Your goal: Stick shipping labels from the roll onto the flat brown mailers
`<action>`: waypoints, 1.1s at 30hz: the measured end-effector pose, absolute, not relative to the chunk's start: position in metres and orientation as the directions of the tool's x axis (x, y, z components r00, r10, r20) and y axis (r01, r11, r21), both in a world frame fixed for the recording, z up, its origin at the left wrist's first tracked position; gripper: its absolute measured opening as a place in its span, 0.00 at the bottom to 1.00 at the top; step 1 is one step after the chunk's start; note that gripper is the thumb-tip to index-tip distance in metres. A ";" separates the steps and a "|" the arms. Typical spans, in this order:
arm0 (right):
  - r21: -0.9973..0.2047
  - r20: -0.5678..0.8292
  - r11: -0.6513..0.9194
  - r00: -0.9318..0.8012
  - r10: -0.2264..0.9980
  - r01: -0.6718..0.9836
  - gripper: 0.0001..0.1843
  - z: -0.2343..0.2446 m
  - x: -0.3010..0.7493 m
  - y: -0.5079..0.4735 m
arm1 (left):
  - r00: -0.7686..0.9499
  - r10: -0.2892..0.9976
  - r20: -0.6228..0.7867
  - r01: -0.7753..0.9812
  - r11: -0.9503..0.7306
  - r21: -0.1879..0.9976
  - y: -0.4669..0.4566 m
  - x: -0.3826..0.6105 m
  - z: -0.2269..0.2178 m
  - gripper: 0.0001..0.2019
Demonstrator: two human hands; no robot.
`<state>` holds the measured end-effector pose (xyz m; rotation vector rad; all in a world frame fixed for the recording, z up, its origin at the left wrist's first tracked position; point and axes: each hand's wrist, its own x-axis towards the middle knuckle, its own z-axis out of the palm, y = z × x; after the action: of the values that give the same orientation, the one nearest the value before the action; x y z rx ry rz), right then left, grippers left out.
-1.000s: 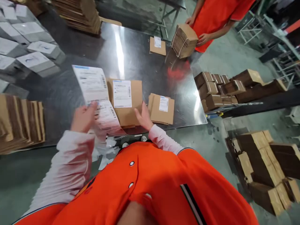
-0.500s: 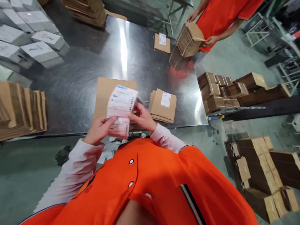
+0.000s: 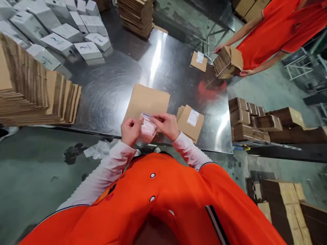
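Observation:
A white printed shipping label (image 3: 147, 128) with a barcode is between my two hands, near the table's front edge. My left hand (image 3: 130, 131) is closed, its fingertips pinching the label's left side. My right hand (image 3: 167, 125) grips its upper right edge with thumb and fingers. Beneath and just beyond the label lies a flat piece of brown cardboard (image 3: 148, 99). Right of my right hand is a small pile of flat cardboard pieces (image 3: 183, 126), the top one bearing a white label (image 3: 193, 117).
White boxes (image 3: 88, 51) and stacked cardboard (image 3: 35, 81) stand on the left of the metal table (image 3: 107, 85). Another stack (image 3: 135, 17) is at the back. Across the table, a co-worker in orange (image 3: 270, 37) holds a bundle of cardboard (image 3: 227, 63). Brown boxes (image 3: 245, 119) lie to the right.
The label strip, spread long before, now shows as one shorter piece, lower between my hands. My view has shifted, so the table's contents appear further right.

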<state>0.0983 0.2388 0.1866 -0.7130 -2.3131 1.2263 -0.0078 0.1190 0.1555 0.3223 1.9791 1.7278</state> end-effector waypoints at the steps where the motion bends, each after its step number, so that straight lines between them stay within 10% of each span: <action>1: -0.837 0.145 0.494 -0.774 0.616 0.236 0.09 0.187 0.094 0.243 | -0.824 0.515 -0.238 -0.176 0.166 0.970 0.122 -0.009 0.152 0.17; 8: -0.706 0.069 0.544 -0.719 0.691 0.454 0.11 0.175 0.024 0.331 | -0.381 0.747 -0.544 -0.480 0.343 0.807 0.114 -0.016 0.135 0.27; 20: -0.475 -0.012 0.542 -0.621 0.783 0.693 0.29 0.132 -0.024 0.368 | -0.290 0.713 -0.638 -0.590 0.392 0.706 0.090 -0.020 0.119 0.26; 28: -0.328 -0.030 0.847 -0.901 0.433 0.418 0.35 0.119 -0.023 0.338 | -0.329 0.589 -0.738 -0.399 0.621 0.674 0.004 -0.025 0.111 0.23; 33: -0.293 -0.016 0.956 -1.000 0.000 0.004 0.41 0.113 0.025 0.281 | -0.716 0.530 -0.454 -0.307 0.345 0.887 0.040 -0.067 0.144 0.28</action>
<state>0.0250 0.2813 0.1129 -0.0034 -3.1221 0.4685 -0.0668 0.0397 0.1444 0.1954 1.8794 1.4555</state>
